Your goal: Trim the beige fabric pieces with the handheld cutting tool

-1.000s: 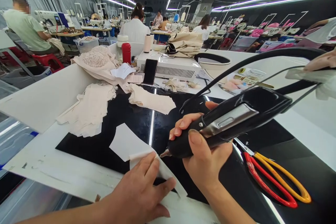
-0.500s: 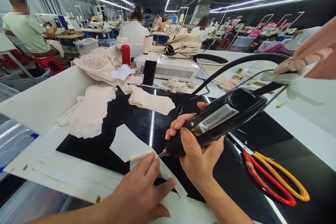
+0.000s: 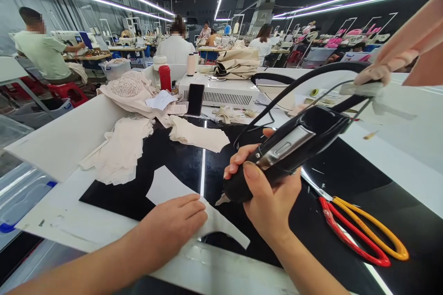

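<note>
My right hand (image 3: 268,198) is wrapped round a black hand-held power tool (image 3: 287,145) with a silver plate on its side, a thick cable and a pointed metal tip. The tip hangs just right of a white curved piece (image 3: 166,184), either fabric or paper, on the glossy black board (image 3: 187,166). Flat on this piece lies my left hand (image 3: 176,223), its fingers close together and its thumb hidden. Scissors (image 3: 360,226) with one red and one yellow handle rest on the board to the right.
Stacked beige cut pieces (image 3: 121,152) and another beige piece (image 3: 197,133) lie further back. Behind them stand a phone (image 3: 195,99), a red bottle (image 3: 165,77) and a white machine box (image 3: 224,90). Pale cloth (image 3: 374,73) holds up the tool's cable. Other people sit beyond.
The folded edge on the white piece no longer shows. My left hand has moved up onto the piece and its fingers have come together. The tool tip has shifted slightly right, away from my fingers.
</note>
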The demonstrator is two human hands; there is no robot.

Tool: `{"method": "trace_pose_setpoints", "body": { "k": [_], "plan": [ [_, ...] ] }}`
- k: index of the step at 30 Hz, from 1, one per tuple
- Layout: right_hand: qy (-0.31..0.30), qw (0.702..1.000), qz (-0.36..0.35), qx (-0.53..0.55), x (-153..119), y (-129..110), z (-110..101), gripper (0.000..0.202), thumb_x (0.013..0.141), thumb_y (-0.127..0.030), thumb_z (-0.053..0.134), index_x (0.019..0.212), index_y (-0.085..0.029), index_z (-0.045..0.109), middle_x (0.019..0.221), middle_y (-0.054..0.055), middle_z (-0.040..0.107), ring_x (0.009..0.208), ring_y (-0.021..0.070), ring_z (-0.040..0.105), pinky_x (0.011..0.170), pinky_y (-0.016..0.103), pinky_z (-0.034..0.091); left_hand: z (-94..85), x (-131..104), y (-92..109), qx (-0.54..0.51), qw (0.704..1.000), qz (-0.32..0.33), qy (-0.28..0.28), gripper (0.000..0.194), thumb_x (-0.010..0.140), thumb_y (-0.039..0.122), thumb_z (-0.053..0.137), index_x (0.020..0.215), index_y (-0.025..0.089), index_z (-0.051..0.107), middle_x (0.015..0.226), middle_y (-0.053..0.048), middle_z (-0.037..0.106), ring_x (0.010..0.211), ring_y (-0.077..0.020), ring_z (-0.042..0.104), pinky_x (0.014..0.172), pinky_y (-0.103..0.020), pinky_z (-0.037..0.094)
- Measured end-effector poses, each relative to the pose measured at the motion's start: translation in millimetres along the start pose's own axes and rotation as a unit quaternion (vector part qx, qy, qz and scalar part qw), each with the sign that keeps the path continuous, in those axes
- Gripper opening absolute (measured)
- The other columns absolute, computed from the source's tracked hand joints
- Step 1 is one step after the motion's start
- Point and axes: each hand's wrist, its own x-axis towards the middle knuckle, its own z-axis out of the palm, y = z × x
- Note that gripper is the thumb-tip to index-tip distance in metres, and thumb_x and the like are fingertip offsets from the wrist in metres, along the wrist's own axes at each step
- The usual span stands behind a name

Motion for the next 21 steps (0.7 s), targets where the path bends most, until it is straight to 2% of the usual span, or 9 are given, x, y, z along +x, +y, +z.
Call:
{"method": "trace_pose_setpoints", "body": {
  "k": [3, 5, 8, 11, 14, 17, 21],
  "plan": [
    [-0.002, 1.0, 0.0, -0.009, -0.4, -5.7, -6.9, 0.042, 0.089, -0.035, 0.088, 0.123, -0.033, 0.063, 0.083, -0.006, 0.071, 0.058, 0.0131, 0.066, 0.053, 0.027, 0.06, -1.2, -2.8, -13.0, -0.01, 0.998, -0.026, -0.05, 0.039, 0.092, -0.007, 0.053, 0.121, 0.017, 0.062, 0.134, -0.01, 0.072, 0.128, -0.0219, 0.068, 0.11, -0.034, 0.06],
    [0.0, 1.0, 0.002, -0.012, -1.5, -10.0, -11.5, 0.047, 0.088, -0.037, 0.089, 0.127, -0.034, 0.063, 0.083, -0.006, 0.072, 0.059, 0.0141, 0.067, 0.052, 0.027, 0.06, 1.5, -2.2, -13.9, 0.015, 0.996, -0.043, -0.075, 0.039, 0.091, -0.006, 0.055, 0.121, 0.018, 0.061, 0.135, -0.011, 0.07, 0.12, -0.0237, 0.07, 0.1, -0.035, 0.063],
    [0.01, 1.0, 0.009, -0.019, -3.2, -15.5, -17.0, 0.048, 0.087, -0.038, 0.09, 0.128, -0.035, 0.064, 0.082, -0.005, 0.072, 0.059, 0.0148, 0.067, 0.052, 0.028, 0.06, 6.6, 2.6, -6.4, 0.06, 0.991, -0.066, -0.098, 0.033, 0.093, -0.005, 0.055, 0.115, 0.018, 0.061, 0.125, -0.01, 0.071, 0.106, -0.0235, 0.07, 0.087, -0.033, 0.063],
    [0.023, 0.999, 0.012, -0.033, -3.3, -16.5, -20.3, 0.045, 0.086, -0.038, 0.09, 0.124, -0.034, 0.066, 0.081, -0.006, 0.071, 0.058, 0.0146, 0.066, 0.053, 0.028, 0.06, 8.0, 8.9, 1.9, 0.08, 0.989, -0.087, -0.09, 0.017, 0.1, 0.003, 0.058, 0.107, 0.019, 0.061, 0.109, -0.007, 0.07, 0.094, -0.0229, 0.069, 0.076, -0.032, 0.061],
    [0.033, 0.998, 0.01, -0.046, -0.9, -12.8, -21.6, 0.04, 0.086, -0.038, 0.09, 0.117, -0.033, 0.066, 0.081, -0.006, 0.071, 0.059, 0.0145, 0.066, 0.053, 0.029, 0.06, 4.9, 14.2, 2.1, 0.072, 0.993, -0.076, -0.054, 0.013, 0.104, 0.007, 0.056, 0.102, 0.02, 0.06, 0.1, -0.006, 0.067, 0.091, -0.0222, 0.068, 0.081, -0.034, 0.061],
    [0.039, 0.998, 0.001, -0.046, 3.3, -6.9, -19.6, 0.039, 0.086, -0.037, 0.089, 0.115, -0.032, 0.063, 0.082, -0.007, 0.07, 0.058, 0.0147, 0.066, 0.053, 0.03, 0.06, 1.6, 19.8, -4.7, 0.04, 0.996, -0.073, -0.016, 0.02, 0.105, 0.003, 0.052, 0.108, 0.019, 0.061, 0.106, -0.006, 0.067, 0.099, -0.0212, 0.067, 0.09, -0.034, 0.06],
    [0.034, 0.999, -0.002, -0.031, 8.9, 1.2, -12.7, 0.035, 0.087, -0.034, 0.087, 0.109, -0.031, 0.06, 0.083, -0.008, 0.07, 0.059, 0.0141, 0.066, 0.053, 0.03, 0.059, 3.5, 27.0, -12.6, 0.009, 0.995, -0.093, -0.023, 0.028, 0.103, -0.001, 0.049, 0.116, 0.019, 0.064, 0.11, -0.006, 0.067, 0.099, -0.0203, 0.066, 0.089, -0.033, 0.061]
  ]
}}
